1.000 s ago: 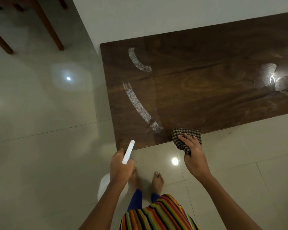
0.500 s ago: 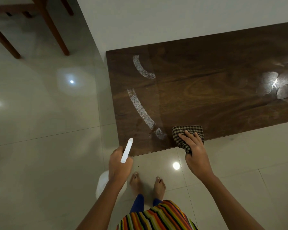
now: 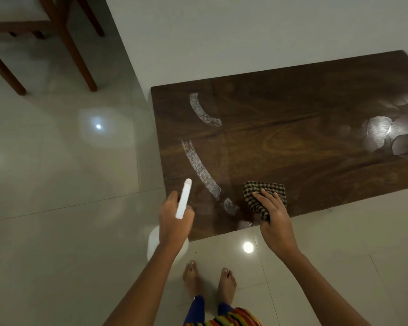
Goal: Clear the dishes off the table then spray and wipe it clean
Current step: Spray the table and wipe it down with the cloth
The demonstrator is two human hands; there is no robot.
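Note:
A dark wooden table point(image 3: 292, 142) stands against the white wall, with no dishes on it. Two curved whitish streaks point(image 3: 199, 168) mark its left part, and a shiny patch sits at its right end. My left hand point(image 3: 174, 220) grips a white spray bottle point(image 3: 184, 198); the nozzle points over the table's near left corner and the body hangs below my hand. A checked black-and-tan cloth point(image 3: 262, 196) lies pressed on the table's front edge under my right hand point(image 3: 272, 215), just right of the lower streak.
Glossy pale floor tiles surround the table, reflecting ceiling lights. A wooden chair point(image 3: 57, 36) stands at the far left. My bare feet point(image 3: 210, 278) are on the floor just in front of the table's left corner.
The view has shifted, so the table sits lower and further right in frame. My left hand with the bottle has come over the table's corner. The cloth stays near the front edge.

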